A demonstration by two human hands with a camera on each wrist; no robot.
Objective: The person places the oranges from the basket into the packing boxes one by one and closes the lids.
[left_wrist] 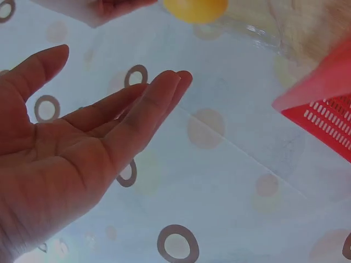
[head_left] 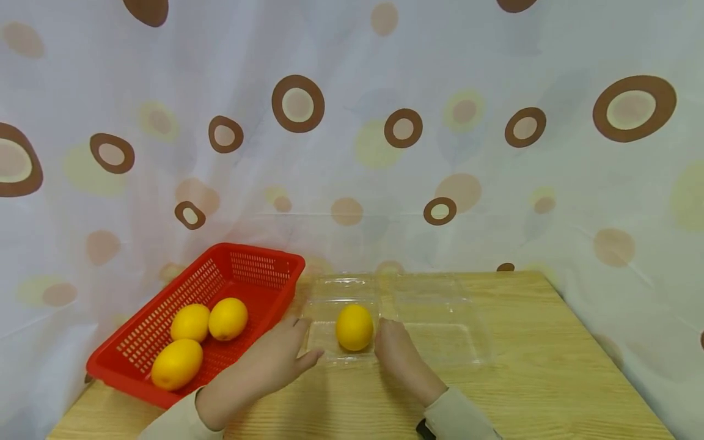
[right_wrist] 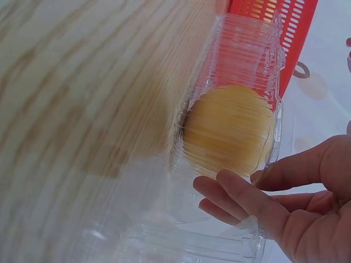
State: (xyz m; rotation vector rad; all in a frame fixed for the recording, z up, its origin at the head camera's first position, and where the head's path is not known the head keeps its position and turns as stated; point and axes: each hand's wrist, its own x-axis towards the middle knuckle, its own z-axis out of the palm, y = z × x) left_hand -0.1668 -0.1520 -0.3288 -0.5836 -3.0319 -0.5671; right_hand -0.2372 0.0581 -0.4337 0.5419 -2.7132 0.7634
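Note:
A clear plastic clamshell container (head_left: pixel 321 338) lies unfolded on the table, its lid half (head_left: pixel 445 342) spread to the right. One yellow lemon (head_left: pixel 354 328) sits in the left half. At that half's right edge, my right hand (head_left: pixel 404 362) pinches the rim; in the right wrist view the thumb (right_wrist: pixel 269 176) is on the rim and the fingers bend against the outer wall. My left hand (head_left: pixel 269 362) is beside the container's left side, thumb apart and fingers loosely extended, palm bare in the left wrist view.
To the left stands a red slotted plastic basket (head_left: pixel 165 299), angled close to the container, with three yellow lemons (head_left: pixel 177 365) inside. A wood-grain table (head_left: pixel 550 366) carries everything. Behind it hangs a pale curtain (head_left: pixel 352 171) with brown rings and dots.

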